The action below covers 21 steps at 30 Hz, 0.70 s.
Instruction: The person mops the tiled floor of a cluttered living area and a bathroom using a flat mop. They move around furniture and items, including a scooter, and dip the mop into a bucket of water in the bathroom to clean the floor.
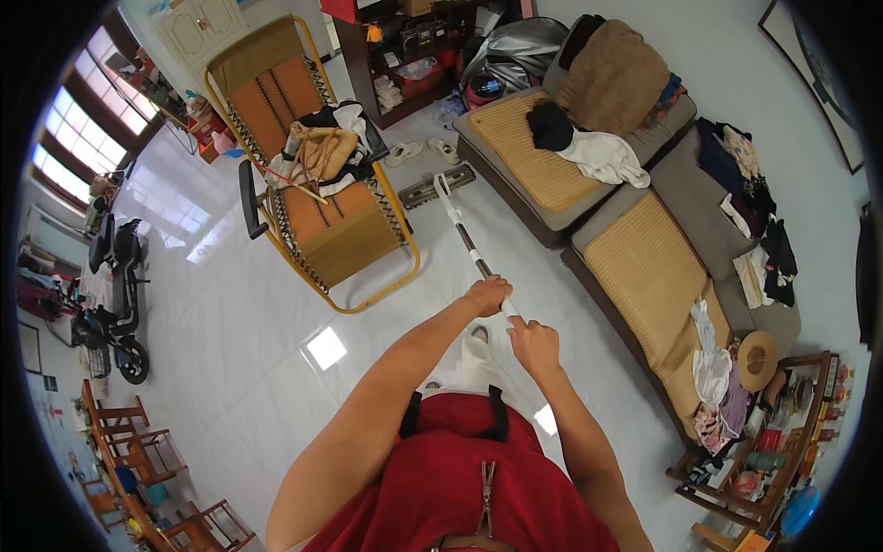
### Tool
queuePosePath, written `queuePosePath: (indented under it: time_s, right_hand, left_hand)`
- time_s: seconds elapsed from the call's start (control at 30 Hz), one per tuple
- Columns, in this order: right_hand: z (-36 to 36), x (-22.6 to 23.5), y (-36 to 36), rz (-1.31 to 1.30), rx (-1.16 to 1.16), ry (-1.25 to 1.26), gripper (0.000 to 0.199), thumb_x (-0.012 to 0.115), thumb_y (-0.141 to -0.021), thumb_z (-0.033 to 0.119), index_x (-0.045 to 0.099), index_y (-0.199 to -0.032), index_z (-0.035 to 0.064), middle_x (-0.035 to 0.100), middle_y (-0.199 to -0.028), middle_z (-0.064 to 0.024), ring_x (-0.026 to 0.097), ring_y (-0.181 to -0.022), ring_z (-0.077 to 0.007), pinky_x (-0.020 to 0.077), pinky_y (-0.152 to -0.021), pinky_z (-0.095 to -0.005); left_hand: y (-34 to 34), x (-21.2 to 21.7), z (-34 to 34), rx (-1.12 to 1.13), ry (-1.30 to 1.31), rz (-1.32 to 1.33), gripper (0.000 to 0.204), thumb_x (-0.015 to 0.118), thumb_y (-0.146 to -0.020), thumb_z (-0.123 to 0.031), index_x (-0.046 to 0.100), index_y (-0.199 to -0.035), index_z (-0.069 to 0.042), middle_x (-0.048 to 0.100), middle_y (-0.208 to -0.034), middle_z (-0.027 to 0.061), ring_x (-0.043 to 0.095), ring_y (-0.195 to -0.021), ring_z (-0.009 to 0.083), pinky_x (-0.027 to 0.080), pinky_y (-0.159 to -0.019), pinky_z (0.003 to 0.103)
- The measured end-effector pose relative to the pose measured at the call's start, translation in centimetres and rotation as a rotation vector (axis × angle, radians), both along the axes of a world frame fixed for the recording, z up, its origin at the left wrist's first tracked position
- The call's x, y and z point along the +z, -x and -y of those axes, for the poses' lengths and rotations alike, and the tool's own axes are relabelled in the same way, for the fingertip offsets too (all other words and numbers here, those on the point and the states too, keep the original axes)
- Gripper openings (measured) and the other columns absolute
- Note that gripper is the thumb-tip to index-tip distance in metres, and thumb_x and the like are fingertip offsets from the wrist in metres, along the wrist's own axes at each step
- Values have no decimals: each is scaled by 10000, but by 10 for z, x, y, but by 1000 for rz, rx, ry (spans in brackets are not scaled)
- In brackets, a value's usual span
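Note:
Both my hands grip the pole of a flat floor mop (473, 250). My left hand (488, 295) is wrapped round the handle a little farther along it. Nearer to me, my right hand (534, 344) is closed round the handle's end. The grey mop head (425, 191) lies flat on the shiny tiled floor (267, 368), between the reclining chair and the sofa. A pair of light shoes (405, 153) rests just beyond the mop head.
On the left stands a yellow-framed reclining chair (354, 253) with bags and clothes on it. A sofa (644, 285) with woven mats and scattered clothes runs along the right. A dark shelf (363, 64) stands behind. Far left are a scooter (115, 304) and wooden chairs (138, 451).

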State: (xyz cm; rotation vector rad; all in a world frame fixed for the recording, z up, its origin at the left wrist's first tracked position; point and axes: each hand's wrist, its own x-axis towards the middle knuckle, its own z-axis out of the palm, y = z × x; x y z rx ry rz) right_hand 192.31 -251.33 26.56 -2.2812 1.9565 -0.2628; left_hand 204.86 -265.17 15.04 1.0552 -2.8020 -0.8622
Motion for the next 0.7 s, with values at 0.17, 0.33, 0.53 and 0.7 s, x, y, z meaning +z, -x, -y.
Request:
queuePosePath:
  time_s: [0.17, 0.33, 0.53, 0.7]
  right_hand:
    - [86, -17, 6, 96, -48, -6, 218, 688, -819, 250, 680, -1008, 141, 643, -651, -144, 639, -560, -328, 517, -529, -430]
    - [176, -43, 0, 142, -74, -18, 211, 679, -821, 257, 682, -997, 142, 646, -654, -146, 645, -567, -326, 520, -531, -431]
    - [300, -57, -18, 61, -85, -56, 257, 668, -841, 273, 662, -1055, 130, 657, -667, -139, 662, -585, -315, 533, -538, -428]
    - [378, -80, -40, 7, -71, -13, 306, 659, -858, 278, 637, -1107, 102, 668, -688, -134, 674, -604, -309, 542, -544, -410]
  left_hand:
    - [5, -1, 84, 24, 5, 65, 255, 635, -780, -123, 594, -1029, -86, 588, -1129, 61, 510, -1173, 247, 511, -897, 399]
    - [-2, -11, 169, 56, 11, 151, 275, 618, -797, -107, 585, -1069, -82, 571, -1180, 74, 481, -1232, 254, 507, -911, 409]
    - [-22, -24, 240, 273, 94, -96, 531, 677, -752, -72, 487, -1245, -119, 451, -1370, 98, 411, -1315, 302, 461, -994, 419]
    - [-49, -21, 267, 440, 46, -286, 735, 732, -746, -140, 394, -1397, -179, 379, -1464, 138, 477, -1245, 376, 471, -980, 452]
